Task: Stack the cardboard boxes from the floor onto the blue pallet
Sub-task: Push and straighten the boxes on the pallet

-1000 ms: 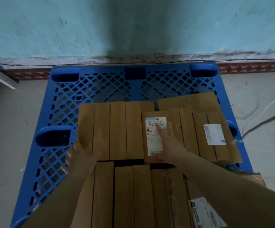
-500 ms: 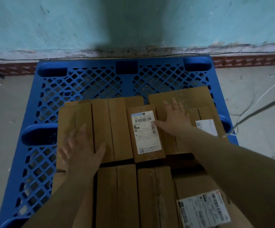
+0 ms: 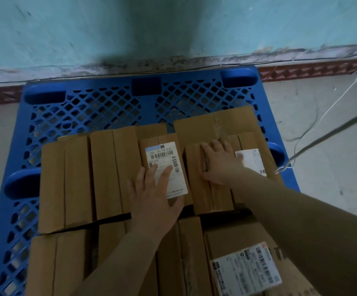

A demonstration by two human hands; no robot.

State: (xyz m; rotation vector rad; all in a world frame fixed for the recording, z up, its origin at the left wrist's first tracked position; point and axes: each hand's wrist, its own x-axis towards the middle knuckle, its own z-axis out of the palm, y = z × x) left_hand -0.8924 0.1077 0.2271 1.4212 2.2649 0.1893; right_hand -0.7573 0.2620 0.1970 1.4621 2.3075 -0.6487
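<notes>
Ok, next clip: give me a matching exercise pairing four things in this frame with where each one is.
Things:
1. left hand
2. right hand
3. blue plastic lattice pallet
4. thin white cable

Places:
A. on the grey floor, right of the pallet
B. flat on the narrow cardboard box with the white barcode label
C. under the brown cardboard boxes, against the turquoise wall
D. flat on the unlabelled narrow cardboard box just right of the labelled one

Pairs: 1-B, 2-D, 3-C, 4-A

One blue pallet [image 3: 83,112], two hands, three white shipping labels, roughly ten cardboard boxes.
</notes>
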